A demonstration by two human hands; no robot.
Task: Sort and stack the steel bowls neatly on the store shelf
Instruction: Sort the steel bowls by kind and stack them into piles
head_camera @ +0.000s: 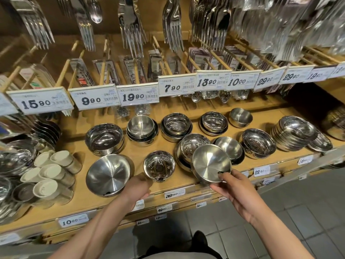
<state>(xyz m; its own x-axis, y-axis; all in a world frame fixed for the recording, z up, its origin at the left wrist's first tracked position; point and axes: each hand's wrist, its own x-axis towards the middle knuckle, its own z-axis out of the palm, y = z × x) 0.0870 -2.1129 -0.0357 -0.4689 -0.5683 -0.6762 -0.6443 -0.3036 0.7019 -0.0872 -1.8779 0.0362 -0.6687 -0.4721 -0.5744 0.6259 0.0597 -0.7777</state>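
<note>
The right hand [240, 191] holds a brushed bowl [211, 163] tilted above the shelf's [186, 182] front edge, thumb on the inside of the rim and fingers [216, 187] curled beneath it. The left hand [138, 186] reaches to a small bowl [159, 166] standing near the front edge; its fingers are hidden behind that bowl (I cannot tell whether they grip it). A wide bowl [109, 173] leans just beside the left wrist, toward the shelf's left end. Behind these, single and nested bowls stand in two loose rows, with a tall tilted stack [293, 132] near the right end. White-lidded cups [50, 171] crowd the left end. Price tags [93, 99] hang above.
</note>
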